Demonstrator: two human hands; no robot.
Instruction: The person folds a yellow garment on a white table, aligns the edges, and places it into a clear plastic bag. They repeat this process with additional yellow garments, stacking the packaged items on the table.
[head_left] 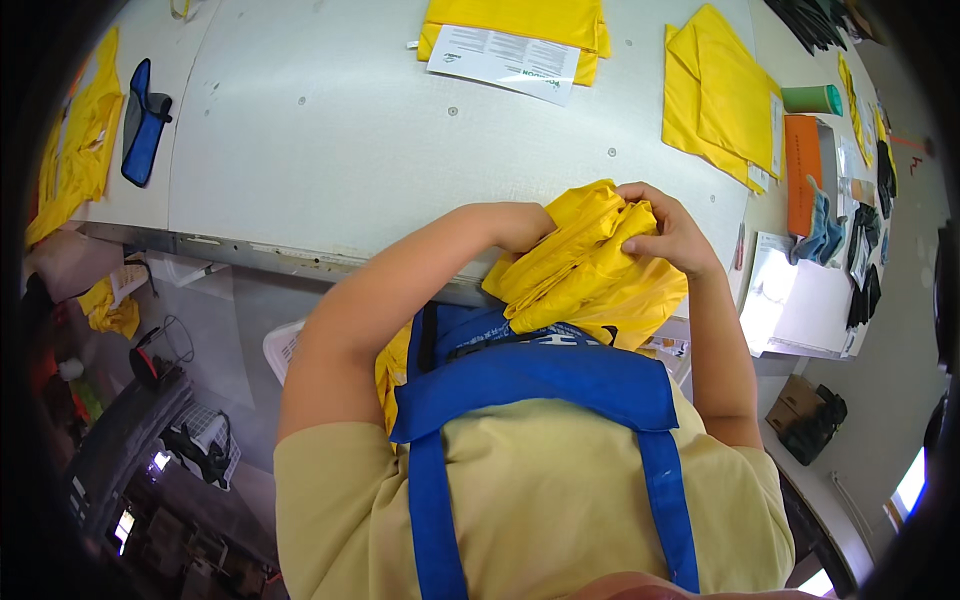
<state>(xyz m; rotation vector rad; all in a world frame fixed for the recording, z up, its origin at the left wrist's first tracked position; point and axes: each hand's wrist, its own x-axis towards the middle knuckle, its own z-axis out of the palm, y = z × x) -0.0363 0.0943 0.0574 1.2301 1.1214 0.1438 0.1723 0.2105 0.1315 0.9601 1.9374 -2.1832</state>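
A bunched piece of shiny yellow coated fabric (575, 265), gathered in thick folds, lies over the table's near edge and hangs down against my blue apron (535, 375). My right hand (672, 232) grips its right side, thumb at the front and fingers curled over the top. On the other side my left hand (525, 226) is pushed into the folds, and its fingers are hidden by the fabric. Whether the fabric is a finished garment cannot be made out.
The pale worktable (380, 150) carries folded yellow pieces (510, 15) with a printed white sheet (505, 62) at the far side. More yellow pieces (722, 95) lie far right, near a green roll (812, 99) and an orange box (802, 175). A blue pouch (146, 130) lies left.
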